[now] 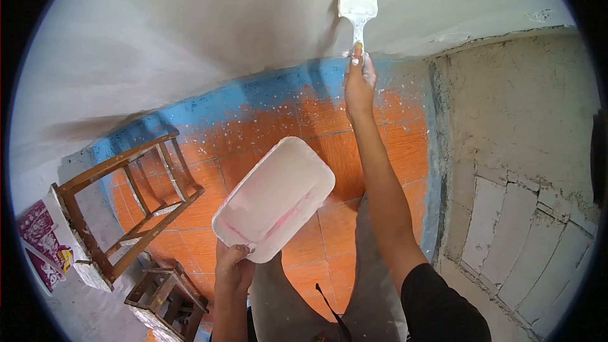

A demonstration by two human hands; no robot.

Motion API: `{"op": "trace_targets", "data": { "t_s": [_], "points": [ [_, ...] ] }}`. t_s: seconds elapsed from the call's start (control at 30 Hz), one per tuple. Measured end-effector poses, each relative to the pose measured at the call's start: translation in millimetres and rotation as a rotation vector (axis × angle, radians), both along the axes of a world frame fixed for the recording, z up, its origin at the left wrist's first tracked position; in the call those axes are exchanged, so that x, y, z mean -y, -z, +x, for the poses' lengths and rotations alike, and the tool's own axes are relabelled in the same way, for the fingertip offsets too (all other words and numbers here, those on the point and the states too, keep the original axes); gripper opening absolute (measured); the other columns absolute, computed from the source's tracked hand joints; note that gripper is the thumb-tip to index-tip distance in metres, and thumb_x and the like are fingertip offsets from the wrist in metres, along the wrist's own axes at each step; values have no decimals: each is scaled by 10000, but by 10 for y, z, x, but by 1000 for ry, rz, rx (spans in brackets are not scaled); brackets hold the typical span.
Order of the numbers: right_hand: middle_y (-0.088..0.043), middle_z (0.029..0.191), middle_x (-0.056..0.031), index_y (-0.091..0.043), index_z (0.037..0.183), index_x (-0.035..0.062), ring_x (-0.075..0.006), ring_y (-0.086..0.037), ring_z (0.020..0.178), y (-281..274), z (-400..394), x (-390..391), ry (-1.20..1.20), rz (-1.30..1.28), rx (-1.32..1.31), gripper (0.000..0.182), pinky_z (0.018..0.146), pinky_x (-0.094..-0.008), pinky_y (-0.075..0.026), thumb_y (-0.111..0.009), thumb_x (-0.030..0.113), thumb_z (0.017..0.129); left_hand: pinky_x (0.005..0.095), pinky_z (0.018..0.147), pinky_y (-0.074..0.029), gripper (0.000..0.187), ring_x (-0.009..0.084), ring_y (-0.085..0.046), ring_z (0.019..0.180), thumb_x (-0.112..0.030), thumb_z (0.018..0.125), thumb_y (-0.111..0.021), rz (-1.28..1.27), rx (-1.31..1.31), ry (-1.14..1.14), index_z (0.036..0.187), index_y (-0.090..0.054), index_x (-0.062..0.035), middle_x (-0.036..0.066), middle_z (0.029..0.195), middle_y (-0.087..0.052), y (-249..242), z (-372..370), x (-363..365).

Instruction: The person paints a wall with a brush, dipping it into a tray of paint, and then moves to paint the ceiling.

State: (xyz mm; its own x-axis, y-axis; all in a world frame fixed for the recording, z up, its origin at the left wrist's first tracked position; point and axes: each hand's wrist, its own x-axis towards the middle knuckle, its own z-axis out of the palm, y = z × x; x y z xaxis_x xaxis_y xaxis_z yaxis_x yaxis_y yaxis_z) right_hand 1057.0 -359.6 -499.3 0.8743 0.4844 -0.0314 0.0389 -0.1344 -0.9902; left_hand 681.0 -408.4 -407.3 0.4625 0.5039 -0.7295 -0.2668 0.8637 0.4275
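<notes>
In my right hand (360,85) is a wide paintbrush (358,7), gripped by its white handle with the bristles up against the pale wall (266,19). White paint marks the fingers and the handle. My left hand (234,269) pinches the near corner of a rectangular paint tray (297,177), thumb over the rim. The tray is whitish inside with pinkish streaks along one side, and it is tilted, held in front of my legs above the tiles.
A wooden ladder-like stand (95,234) leans at the left, with a small wooden stool (168,297) below it. A purple bucket (44,240) stands at the far left. Paint spots cover the orange tiled floor (335,152). Rough plaster and exposed blocks (513,234) form the right wall.
</notes>
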Motion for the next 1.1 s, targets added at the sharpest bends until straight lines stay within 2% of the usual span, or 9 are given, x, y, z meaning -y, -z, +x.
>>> {"op": "trace_targets", "data": {
  "t_s": [0.17,0.37,0.47,0.6,0.67,0.73,0.83,0.93,1.1],
  "points": [
    [-431,659,59,-562,862,116,-46,-390,564,1324,289,20,-91,57,-104,379,484,-237,-319,-461,426,1053,433,1093,-430,861,300,-517,1269,-141,659,-668,20,-10,-8,1440,-345,24,151,1348,-509,222,140,44],
    [-647,778,-126,-642,830,2,-246,-599,737,2801,522,376,-17,-663,-103,525,694,-393,-459,-422,432,1036,432,1091,-429,870,304,-521,1262,-118,644,-657,5,-48,-32,1441,-338,25,155,1351,-505,393,251,26],
    [-460,672,11,-607,778,69,-119,-418,643,2178,446,128,-12,-507,-293,495,587,-297,-345,-487,485,1016,420,1089,-426,901,301,-510,1271,-110,617,-646,-10,-84,-30,1446,-322,30,166,1355,-498,339,277,25],
    [-455,661,24,-627,833,69,-108,-399,623,1657,620,67,-87,-535,-145,450,564,-302,-325,-498,457,1022,420,1092,-424,886,300,-509,1272,-115,629,-651,-7,-62,-38,1441,-329,32,165,1353,-498,172,310,-7],
    [-452,656,31,-636,862,71,-97,-395,610,472,324,125,-97,-528,-135,430,545,-308,-313,-501,444,1028,429,1097,-422,885,299,-504,1278,-128,642,-679,-4,-31,-32,1444,-335,19,153,1358,-497,50,314,-26],
    [-540,688,-45,-598,836,-11,-134,-480,655,-426,61,202,-60,-433,-61,446,612,-333,-407,-452,353,1050,445,1100,-424,893,297,-500,1284,-153,659,-734,4,15,-20,1451,-347,-8,130,1365,-497,-68,291,-41],
    [-445,676,11,-549,808,26,-78,-384,653,-1119,-2,246,-55,-155,26,406,585,-285,-350,-457,333,1057,447,1102,-421,899,298,-498,1287,-168,661,-746,28,13,14,1451,-348,-13,131,1367,-497,-179,234,-49],
    [-387,666,71,-576,857,103,-19,-327,583,-1091,157,146,-48,7,87,351,508,-204,-240,-496,386,1049,429,1107,-405,858,299,-487,1295,-107,664,-666,46,24,9,1441,-330,26,150,1364,-491,-292,281,-55],
    [-502,700,-53,-606,959,-34,-154,-464,695,468,500,147,-8,-205,206,410,671,-337,-421,-464,342,1037,433,1097,-418,865,296,-494,1289,-110,661,-676,43,19,-30,1442,-331,29,153,1361,-493,-171,362,34]
  ]
}}
